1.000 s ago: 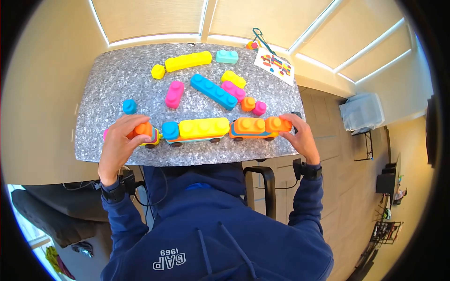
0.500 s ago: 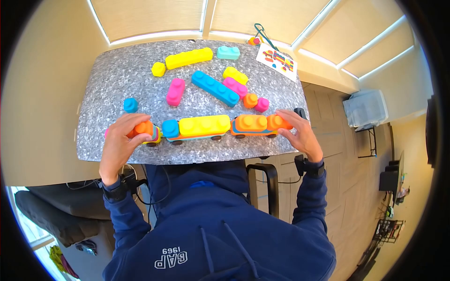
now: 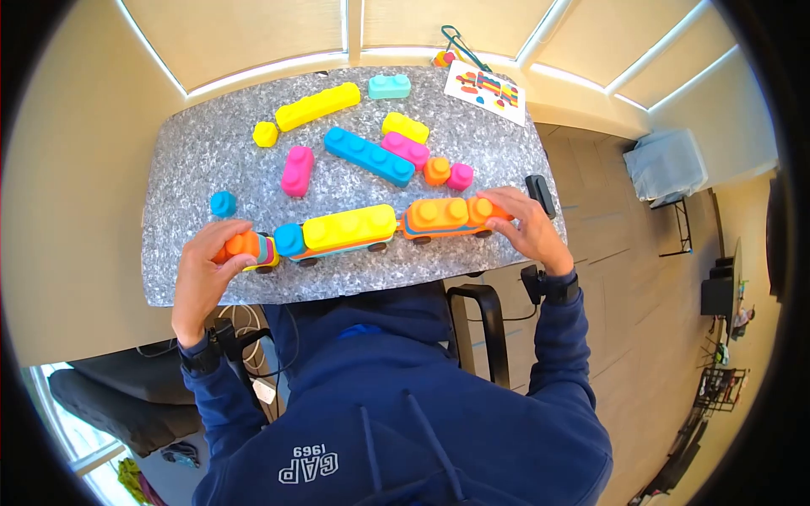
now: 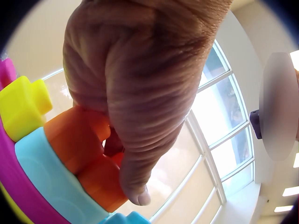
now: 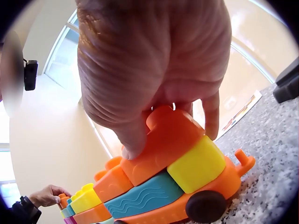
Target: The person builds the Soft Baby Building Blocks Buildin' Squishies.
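Observation:
A toy train of soft building blocks on wheeled cars stretches along the table's near side. At its left end my left hand grips an orange block, thumb on the near side. That block sits on a light blue layer; a yellow block stands beside it. My right hand holds the orange block on the right-end car, over a yellow block and a wavy teal block. Between them, the middle car carries a long yellow block and a blue block.
Beyond the train lie loose blocks: a long blue one, pink ones, a long yellow one, a teal one and several small ones. A picture card lies at the back right, a black device at the right edge.
The head view has shifted and tilted, so the table and train appear slightly turned. Both hands keep their hold on the end blocks. More of the black device shows beside the right hand.

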Demonstrator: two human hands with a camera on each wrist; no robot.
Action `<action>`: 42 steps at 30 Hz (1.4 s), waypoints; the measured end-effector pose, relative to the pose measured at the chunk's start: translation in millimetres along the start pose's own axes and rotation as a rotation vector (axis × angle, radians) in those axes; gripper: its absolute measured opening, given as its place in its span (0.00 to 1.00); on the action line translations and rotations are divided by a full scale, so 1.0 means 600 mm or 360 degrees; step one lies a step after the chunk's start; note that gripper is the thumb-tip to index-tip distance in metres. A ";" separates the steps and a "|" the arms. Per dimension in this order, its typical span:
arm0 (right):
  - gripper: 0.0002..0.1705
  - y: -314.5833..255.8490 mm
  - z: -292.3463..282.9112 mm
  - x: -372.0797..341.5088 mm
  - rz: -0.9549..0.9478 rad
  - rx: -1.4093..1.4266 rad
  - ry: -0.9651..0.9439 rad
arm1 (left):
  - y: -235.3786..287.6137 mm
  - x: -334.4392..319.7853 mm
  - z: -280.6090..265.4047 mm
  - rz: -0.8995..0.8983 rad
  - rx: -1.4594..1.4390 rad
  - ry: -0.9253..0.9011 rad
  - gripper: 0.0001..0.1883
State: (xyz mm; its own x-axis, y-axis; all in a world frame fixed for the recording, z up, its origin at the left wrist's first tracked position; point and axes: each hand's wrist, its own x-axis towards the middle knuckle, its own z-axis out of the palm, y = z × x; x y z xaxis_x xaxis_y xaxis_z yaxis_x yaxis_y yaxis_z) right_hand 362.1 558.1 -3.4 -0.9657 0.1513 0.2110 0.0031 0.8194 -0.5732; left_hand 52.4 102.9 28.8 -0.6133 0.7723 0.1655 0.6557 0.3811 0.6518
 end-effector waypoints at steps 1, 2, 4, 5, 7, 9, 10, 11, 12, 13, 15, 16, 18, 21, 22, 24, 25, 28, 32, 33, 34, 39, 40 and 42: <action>0.27 -0.003 0.000 0.001 -0.0005 0.0019 0.0011 | 0.002 0.000 -0.001 0.0006 0.0005 -0.0006 0.27; 0.26 -0.006 -0.001 0.002 0.0046 0.0064 -0.0002 | 0.005 0.000 -0.003 0.0010 0.0011 -0.0011 0.26; 0.25 -0.015 -0.005 0.004 0.0130 0.0138 -0.0021 | 0.010 0.004 -0.009 0.0004 0.0066 -0.0071 0.27; 0.25 -0.013 -0.003 0.002 0.0121 0.0160 -0.0012 | 0.013 0.008 -0.013 0.0005 0.0098 -0.0129 0.27; 0.25 0.000 0.005 0.000 0.0032 0.0148 0.0076 | 0.037 0.027 -0.043 0.0039 0.0298 -0.0194 0.27; 0.25 0.006 0.011 0.000 0.0038 0.0211 0.0098 | 0.071 0.056 -0.072 0.0078 0.0460 -0.0261 0.28; 0.25 0.009 0.012 -0.001 0.0053 0.0257 0.0105 | 0.098 0.073 -0.087 0.0193 0.0549 -0.0247 0.28; 0.25 0.011 0.012 -0.002 0.0068 0.0302 0.0109 | 0.126 0.091 -0.098 0.0306 0.0635 -0.0233 0.27; 0.25 0.014 0.014 -0.004 0.0062 0.0309 0.0111 | 0.157 0.111 -0.108 0.0302 0.0644 -0.0232 0.27; 0.25 0.018 0.018 -0.005 0.0102 0.0364 0.0119 | 0.191 0.133 -0.114 0.0493 0.0769 -0.0209 0.25; 0.25 0.023 0.024 -0.006 0.0133 0.0421 0.0137 | 0.234 0.184 -0.099 0.0689 0.0905 -0.0182 0.24; 0.25 0.024 0.025 -0.007 0.0125 0.0406 0.0146 | 0.253 0.213 -0.086 0.0805 0.0948 -0.0247 0.23; 0.25 0.025 0.026 -0.009 0.0113 0.0386 0.0164 | 0.278 0.285 -0.053 0.0974 0.0968 -0.0443 0.20; 0.24 0.022 0.026 -0.008 0.0114 0.0440 0.0170 | 0.247 0.395 0.046 0.1091 0.0966 -0.0650 0.15; 0.24 0.022 0.025 -0.008 0.0115 0.0442 0.0166 | 0.237 0.422 0.082 0.0994 0.1018 -0.0706 0.16; 0.24 0.024 0.025 -0.009 0.0128 0.0454 0.0163 | 0.198 0.469 0.151 0.0895 0.1094 -0.0767 0.17; 0.24 0.025 0.025 -0.009 0.0126 0.0447 0.0169 | 0.175 0.488 0.183 0.0896 0.1117 -0.0773 0.17; 0.25 0.021 0.025 -0.010 0.0153 0.0440 0.0172 | 0.139 0.518 0.244 0.0770 0.1089 -0.0778 0.17; 0.26 0.023 0.025 -0.011 0.0157 0.0418 0.0175 | 0.087 0.538 0.294 0.0801 0.0814 -0.0772 0.17; 0.26 0.024 0.026 -0.011 0.0126 0.0425 0.0189 | 0.080 0.542 0.302 0.0846 0.0810 -0.0755 0.17; 0.26 0.024 0.027 -0.011 0.0095 0.0432 0.0205 | 0.073 0.547 0.308 0.0891 0.0807 -0.0740 0.18; 0.26 0.027 0.029 -0.013 0.0115 0.0448 0.0197 | 0.063 0.552 0.320 0.0881 0.0735 -0.0726 0.16; 0.26 0.029 0.030 -0.014 0.0115 0.0455 0.0204 | 0.063 0.553 0.319 0.0899 0.0693 -0.0704 0.15; 0.26 0.029 0.030 -0.014 0.0113 0.0443 0.0211 | 0.067 0.546 0.312 0.0959 0.0709 -0.0643 0.15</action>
State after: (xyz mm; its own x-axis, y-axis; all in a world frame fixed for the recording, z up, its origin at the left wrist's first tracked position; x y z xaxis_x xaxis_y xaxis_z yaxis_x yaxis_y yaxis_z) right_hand 365.8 561.0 -29.5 -0.9233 0.2883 0.2538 -0.0197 0.6242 -0.7810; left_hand -39.6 466.2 -29.4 0.0446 0.9973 0.0588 0.9838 -0.0541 0.1710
